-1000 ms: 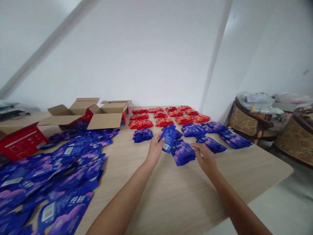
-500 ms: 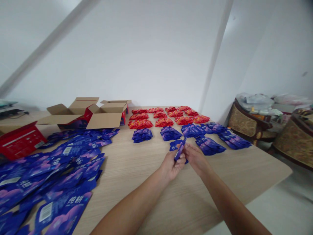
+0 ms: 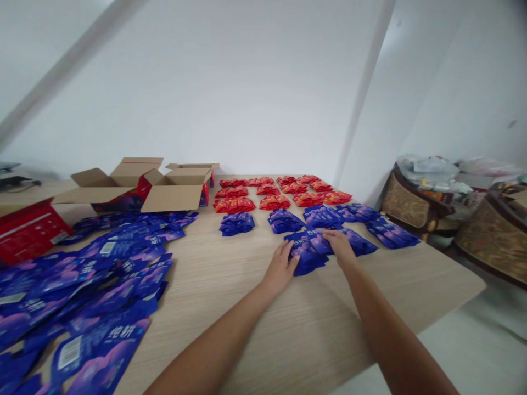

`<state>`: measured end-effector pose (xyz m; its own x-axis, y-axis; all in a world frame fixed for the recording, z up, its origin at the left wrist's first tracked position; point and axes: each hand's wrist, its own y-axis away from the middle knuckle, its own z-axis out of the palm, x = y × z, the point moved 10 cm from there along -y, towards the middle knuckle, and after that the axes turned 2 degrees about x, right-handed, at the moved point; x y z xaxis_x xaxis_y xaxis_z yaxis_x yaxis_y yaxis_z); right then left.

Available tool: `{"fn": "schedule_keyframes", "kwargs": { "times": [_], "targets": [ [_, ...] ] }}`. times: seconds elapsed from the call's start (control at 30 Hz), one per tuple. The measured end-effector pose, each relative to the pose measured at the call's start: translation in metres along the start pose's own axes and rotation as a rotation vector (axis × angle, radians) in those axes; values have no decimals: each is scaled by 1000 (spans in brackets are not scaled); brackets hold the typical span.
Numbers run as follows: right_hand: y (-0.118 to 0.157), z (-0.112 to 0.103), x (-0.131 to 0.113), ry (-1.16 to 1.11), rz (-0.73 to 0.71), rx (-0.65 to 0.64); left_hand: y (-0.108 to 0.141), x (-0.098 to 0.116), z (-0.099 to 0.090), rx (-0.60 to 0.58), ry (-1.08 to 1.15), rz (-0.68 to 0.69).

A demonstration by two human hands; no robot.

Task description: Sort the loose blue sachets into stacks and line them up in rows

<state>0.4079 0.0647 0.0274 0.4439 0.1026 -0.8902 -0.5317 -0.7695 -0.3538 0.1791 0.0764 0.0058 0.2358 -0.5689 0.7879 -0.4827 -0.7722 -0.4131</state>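
Note:
A small pile of blue-purple sachets [image 3: 308, 253] lies on the table between my two hands. At its left edge rests my left hand [image 3: 280, 269], open, fingers spread and touching the packets. My right hand [image 3: 341, 246] is at the pile's right side, fingers stretched over the sachets' edge, also open; its thumb side is partly hidden. Just behind it, more blue sachets [image 3: 360, 243] are fanned out. Other blue piles [image 3: 285, 221] sit farther back, and rows of red sachet piles [image 3: 275, 202] stand beyond them.
A large loose heap of blue sachets [image 3: 102, 274] covers the table's left side. Open cardboard boxes [image 3: 175, 198] and a red box [image 3: 33, 230] stand behind it. The wooden table [image 3: 230, 291] ends at a rounded right corner. Patterned chairs [image 3: 405, 206] carry plastic bags.
The sachet held upright between both hands now lies with the pile on the table. My hands have moved apart, one to each side of that pile, and their fingers have opened.

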Motion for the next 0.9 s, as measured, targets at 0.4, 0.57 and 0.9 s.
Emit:
{"fn": "schedule_keyframes", "kwargs": {
  "times": [0.4, 0.57, 0.9],
  "targets": [
    [4, 29, 16, 66, 65, -209, 8, 1, 21, -118, -113, -8],
    [9, 37, 12, 51, 86, -352, 9, -2, 23, -139, -139, -48],
    [5, 42, 18, 62, 67, -442, 5, -3, 23, -129, -193, -88]
  ]
}}
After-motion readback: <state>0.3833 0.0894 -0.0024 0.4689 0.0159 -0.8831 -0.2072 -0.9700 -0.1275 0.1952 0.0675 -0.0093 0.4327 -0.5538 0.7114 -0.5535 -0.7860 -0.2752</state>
